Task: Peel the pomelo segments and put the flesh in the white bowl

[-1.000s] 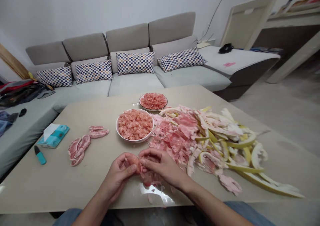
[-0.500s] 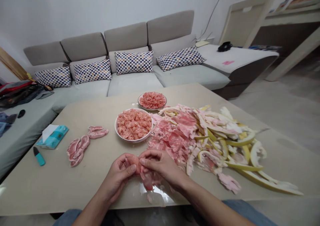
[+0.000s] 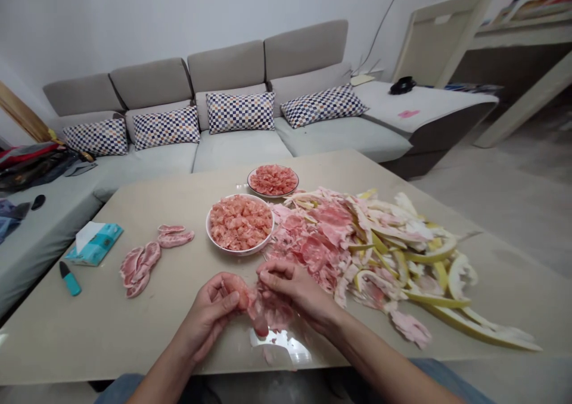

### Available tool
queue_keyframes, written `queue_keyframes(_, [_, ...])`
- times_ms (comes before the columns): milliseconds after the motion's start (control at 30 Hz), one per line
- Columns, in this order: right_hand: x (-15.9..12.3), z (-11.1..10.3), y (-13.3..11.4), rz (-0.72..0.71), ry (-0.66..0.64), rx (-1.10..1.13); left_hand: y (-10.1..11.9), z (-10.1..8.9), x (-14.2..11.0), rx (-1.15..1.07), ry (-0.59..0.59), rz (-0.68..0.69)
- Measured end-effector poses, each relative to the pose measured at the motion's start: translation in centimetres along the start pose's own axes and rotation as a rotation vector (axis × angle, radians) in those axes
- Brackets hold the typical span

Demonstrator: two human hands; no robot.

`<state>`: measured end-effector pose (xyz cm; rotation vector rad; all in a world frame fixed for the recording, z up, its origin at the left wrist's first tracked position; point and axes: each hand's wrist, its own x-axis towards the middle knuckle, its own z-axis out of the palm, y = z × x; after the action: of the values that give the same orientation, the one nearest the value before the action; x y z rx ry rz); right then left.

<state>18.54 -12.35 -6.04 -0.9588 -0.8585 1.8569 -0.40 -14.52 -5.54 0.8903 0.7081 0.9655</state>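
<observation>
The left hand (image 3: 208, 314) is curled and grasps a pomelo segment (image 3: 242, 292) between the thumb and fingers, and the right hand (image 3: 297, 294) is closed on the pink skin (image 3: 273, 311) that hangs from this segment, so the two hands hold it from both sides, just above the table (image 3: 147, 323) near its edge at 6 o'clock. The segment is in the middle between the hands, and it seems the fingers hold it firmly because the skin is thin and soft. At 12 o'clock from the hands stands a white bowl (image 3: 240, 251) full of pink pulp (image 3: 240, 222), and behind it a plate (image 3: 273, 195) with more pulp; both are close, so the reach is short. At 2 o'clock lies a big heap of peel (image 3: 357, 255), pink and yellow, kept at one side, apart from the pulp. At 10 o'clock lie some pieces of skin (image 3: 139, 267), and further out a tissue box (image 3: 93, 244) and a teal cutter (image 3: 70, 279). These are also set aside, which leaves room in front of the person.
</observation>
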Motion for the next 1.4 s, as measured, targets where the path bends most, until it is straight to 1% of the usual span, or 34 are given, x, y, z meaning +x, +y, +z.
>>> queue_keyframes(100, [-0.4, 0.1, -0.4, -0.005, -0.089, -0.189, -0.1, -0.2, 0.1, -0.013, 0.024, -0.011])
queue_keyframes(167, [-0.7, 0.3, -0.5, 0.006, -0.111, -0.317, -0.3, -0.3, 0.2, -0.019, 0.045, -0.026])
queue_keyframes(267, [-0.9, 0.7, -0.2, 0.011, -0.094, -0.439, -0.5, -0.5, 0.3, -0.022, 0.056, -0.040])
queue_keyframes(400, [-0.8, 0.8, 0.1, -0.066, -0.053, -0.567, -0.7, -0.6, 0.3, -0.015, 0.056, -0.061])
queue_keyframes(600, [-0.7, 0.6, 0.0, -0.063, -0.081, -0.567, -0.8, -0.6, 0.1, 0.009, 0.082, -0.084])
queue_keyframes(700, [-0.8, 0.7, -0.1, -0.070, -0.066, -0.587, -0.7, -0.5, 0.1, 0.028, 0.103, -0.082])
queue_keyframes(800, [-0.7, 0.7, -0.1, -0.073, -0.050, -0.594, -0.8, -0.6, 0.1, 0.086, 0.127, -0.057])
queue_keyframes(967, [-0.5, 0.6, 0.6, -0.047, -0.081, -0.532, -1.1, -1.0, 0.2, 0.208, 0.148, -0.024])
queue_keyframes(1100, [-0.4, 0.4, 1.1, -0.099, -0.080, -0.532, -1.0, -1.0, 0.1, 0.217, 0.132, -0.024])
queue_keyframes(1267, [-0.6, 0.5, 0.7, -0.187, -0.072, -0.620, -0.7, -0.8, 0.0, 0.170, 0.084, -0.049])
queue_keyframes(1400, [-0.7, 0.8, 0.4, -0.145, -0.065, -0.597, -0.8, -0.7, 0.1, 0.188, 0.104, -0.057])
